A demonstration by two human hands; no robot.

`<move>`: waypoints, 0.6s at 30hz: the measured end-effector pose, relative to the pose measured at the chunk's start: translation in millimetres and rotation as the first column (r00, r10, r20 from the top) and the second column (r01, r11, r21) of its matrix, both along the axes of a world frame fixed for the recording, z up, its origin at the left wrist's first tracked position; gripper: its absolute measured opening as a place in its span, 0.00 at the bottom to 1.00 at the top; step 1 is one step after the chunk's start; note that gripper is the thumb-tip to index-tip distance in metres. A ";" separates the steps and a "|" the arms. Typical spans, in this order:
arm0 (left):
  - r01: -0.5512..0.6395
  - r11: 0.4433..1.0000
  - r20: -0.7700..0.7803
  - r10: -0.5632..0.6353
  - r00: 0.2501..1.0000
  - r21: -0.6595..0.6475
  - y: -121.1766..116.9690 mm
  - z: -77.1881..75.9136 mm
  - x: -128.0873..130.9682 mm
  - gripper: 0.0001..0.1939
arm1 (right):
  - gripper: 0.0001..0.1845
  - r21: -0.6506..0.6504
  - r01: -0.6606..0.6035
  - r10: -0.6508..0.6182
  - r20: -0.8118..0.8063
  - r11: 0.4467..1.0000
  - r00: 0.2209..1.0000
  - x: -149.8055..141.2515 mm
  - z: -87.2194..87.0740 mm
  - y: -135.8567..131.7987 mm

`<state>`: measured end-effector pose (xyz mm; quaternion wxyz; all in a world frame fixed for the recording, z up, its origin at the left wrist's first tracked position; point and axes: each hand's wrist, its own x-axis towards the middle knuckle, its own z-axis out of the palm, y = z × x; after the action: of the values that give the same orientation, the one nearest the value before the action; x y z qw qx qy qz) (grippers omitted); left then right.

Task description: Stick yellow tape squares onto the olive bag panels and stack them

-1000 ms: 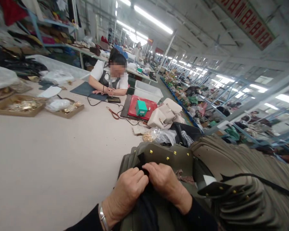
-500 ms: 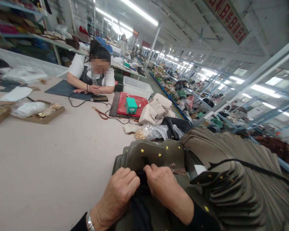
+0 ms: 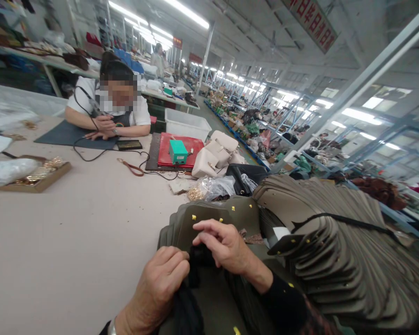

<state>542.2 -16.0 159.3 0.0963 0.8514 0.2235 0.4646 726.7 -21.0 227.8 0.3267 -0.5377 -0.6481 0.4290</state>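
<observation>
My left hand (image 3: 158,284) is closed, its thumb and fingers pinched on dark cloth-like material (image 3: 186,309) that runs down beneath it. My right hand (image 3: 225,245) has its index finger stretched out and the others loosely bent, with nothing visible in its fingers. It hovers over a stack of olive-brown panels (image 3: 185,225) marked with small yellow spots. Between the hands, part of the dark material is hidden by my fingers. Right of them lies a larger bundle of similar panels (image 3: 321,200), bound with a black band (image 3: 352,219).
Across the table (image 3: 101,260) a co-worker (image 3: 108,111) leans over a dark mat (image 3: 64,135). A green box (image 3: 178,152) sits on red sheets (image 3: 194,145). Nearby are cream bags (image 3: 209,158), a plastic bag (image 3: 219,187) and a cardboard tray (image 3: 43,181) of gold-coloured metal parts.
My right hand has lifted off the dark material, and its fingers have spread from a pinch. My left hand keeps its grip. The view has swung slightly to the right.
</observation>
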 end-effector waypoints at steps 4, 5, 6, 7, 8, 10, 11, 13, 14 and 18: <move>-0.022 1.000 0.002 0.022 1.000 0.007 0.8 0.3 0.3 0.13 | 0.19 -0.085 -0.049 0.038 -0.132 0.995 0.991 6.0 16.9 -0.8; -0.028 1.000 0.002 0.028 1.000 0.008 1.1 0.9 0.8 0.14 | 0.18 -0.048 -0.030 0.024 -0.111 0.998 0.993 7.9 22.8 -1.6; -0.031 0.999 -0.001 0.031 1.000 0.011 1.4 1.6 1.2 0.14 | 0.17 0.024 0.007 -0.005 -0.067 1.000 0.998 9.1 28.0 -2.2; -0.029 0.999 -0.004 0.029 1.000 0.016 1.6 2.2 1.5 0.14 | 0.15 0.117 0.040 -0.039 -0.010 0.992 0.999 9.3 31.9 -2.7; -0.024 0.999 -0.009 0.025 1.000 0.024 1.7 2.8 1.7 0.14 | 0.12 0.212 0.046 -0.058 0.051 0.976 0.997 8.2 33.9 -2.9; -0.018 0.999 -0.020 0.019 1.000 0.039 1.4 3.4 1.8 0.14 | 0.10 0.352 -0.054 -0.005 0.165 0.935 0.986 2.4 31.4 -2.4; -0.021 0.999 -0.019 0.022 1.000 0.046 1.2 3.4 1.7 0.15 | 0.13 0.375 -0.154 0.069 0.230 0.914 0.971 -1.6 27.2 -1.9; -0.029 0.998 -0.011 0.029 1.000 0.056 0.8 2.9 1.5 0.15 | 0.18 0.343 -0.339 0.191 0.397 0.876 0.898 -9.8 15.4 -0.7; -0.028 0.998 -0.010 0.028 1.000 0.053 0.8 2.5 1.3 0.15 | 0.20 0.308 -0.386 0.206 0.484 0.870 0.850 -13.0 9.2 -0.3; -0.014 0.999 0.007 0.013 1.000 0.049 1.4 1.5 0.8 0.14 | 0.18 0.152 -0.367 0.203 0.614 0.918 0.762 -14.6 -7.6 -1.9</move>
<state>543.0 -14.6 160.8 0.0731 0.8505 0.2174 0.4734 712.1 -22.9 220.2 0.1091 -0.4896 -0.8424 0.1968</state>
